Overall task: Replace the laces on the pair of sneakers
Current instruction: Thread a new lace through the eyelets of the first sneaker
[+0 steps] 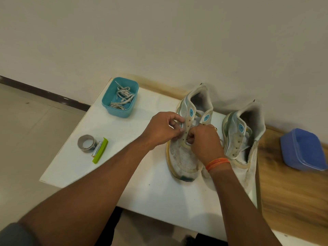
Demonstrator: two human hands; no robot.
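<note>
Two worn white sneakers with blue eye marks stand side by side on the white table (138,189), toes toward me. My left hand (164,127) pinches the left eyelet strip of the left sneaker (182,157). My right hand (204,139), with orange threads round its wrist, curls its fingers at the lower eyelets on that shoe's tongue; what it holds is hidden. The right sneaker (239,135) has bare eyelets with no lace. A teal tub (110,105) at the back left holds a tangle of whitish laces (122,98).
A grey tape roll (87,142) and a green-handled tool (100,152) lie at the table's left side. A blue lidded box (303,150) sits on the wooden surface to the right. The wall runs close behind the shoes.
</note>
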